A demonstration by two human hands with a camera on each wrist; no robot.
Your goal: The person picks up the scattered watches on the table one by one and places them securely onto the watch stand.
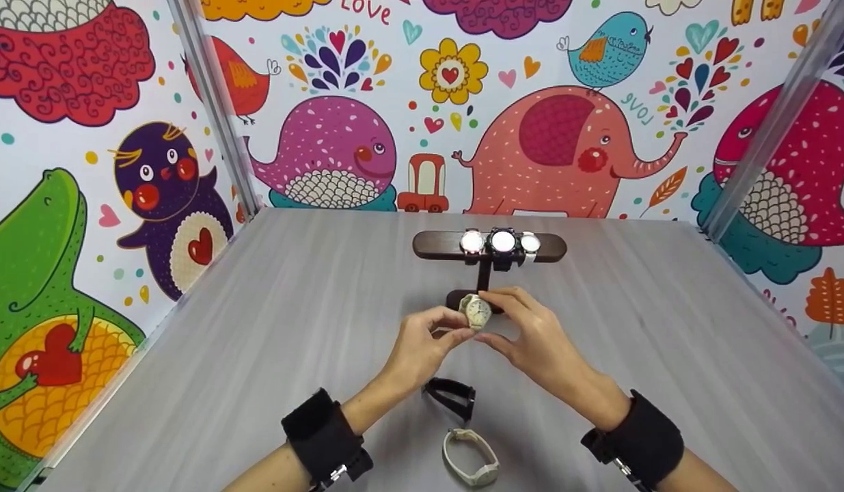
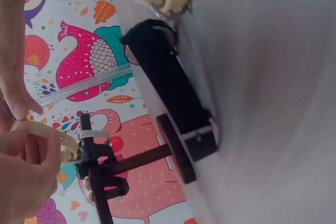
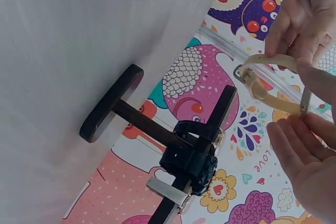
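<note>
In the head view both hands are at a cream wristwatch [image 1: 476, 311], held in front of a dark wooden watch stand [image 1: 422, 246]. My left hand [image 1: 422, 342] pinches the watch at its left side between thumb and fingers. My right hand [image 1: 534, 335] has its index fingertip at the top of the watch and its thumb close below, bracketing the dial. The right wrist view shows the cream strap [image 3: 273, 100] as a loop with its metal buckle [image 3: 239, 73]. Three watches with bright, glaring dials sit side by side on the stand's bar, one dark watch [image 1: 502, 242] in the middle.
On the grey table [image 1: 292, 307], nearer the person, lie a black-strapped watch [image 1: 452, 398] and another cream watch [image 1: 471, 459], its strap forming a loop. Cartoon-printed walls [image 1: 367, 137] enclose the table at the back and sides. Both wrists wear black bands [image 1: 322, 437].
</note>
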